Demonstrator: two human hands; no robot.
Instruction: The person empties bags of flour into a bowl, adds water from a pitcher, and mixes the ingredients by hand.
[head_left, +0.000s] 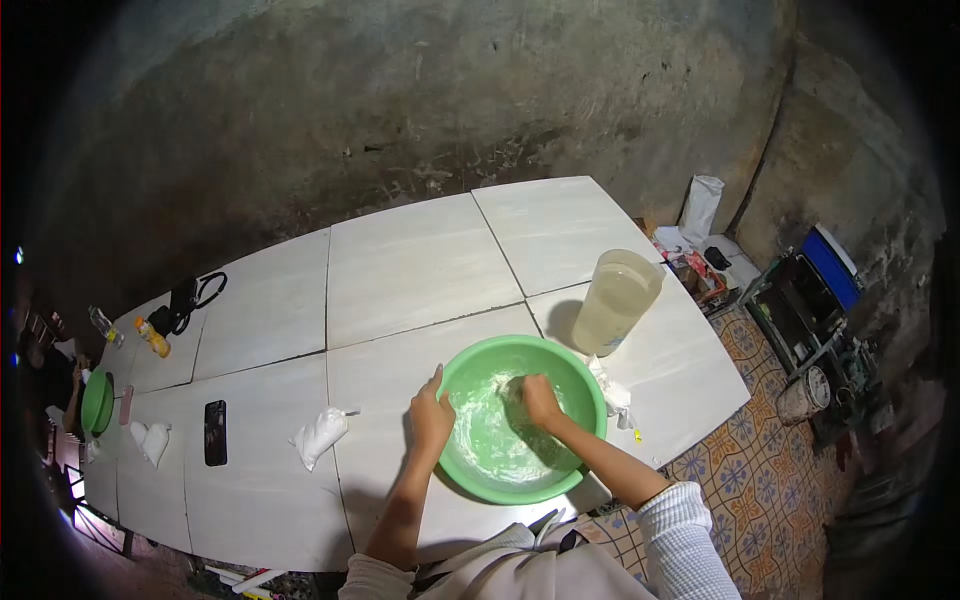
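A wide green basin [597, 392] stands near the table's front edge, with white powdery or pasty stuff [500, 440] smeared over its bottom and sides. My left hand [432, 418] grips its left rim, thumb up on the edge. Inside the basin, my right hand [541, 402] is closed, fingers curled down over the white stuff; whatever is in them is hidden. Just behind the basin to the right is a tall clear pitcher [620, 300] of cloudy liquid. A crumpled white plastic bag [612, 392] lies against the basin's right side. To the left rests a tied bag of white powder [321, 438].
Further left on the white tiled table [260, 400] are a black phone [215, 433], white bags [152, 442], an orange bottle [153, 338], a black cable [185, 305] and another green basin [97, 402], near a person. A bucket [805, 395] and blue-topped stand [830, 265] are at right.
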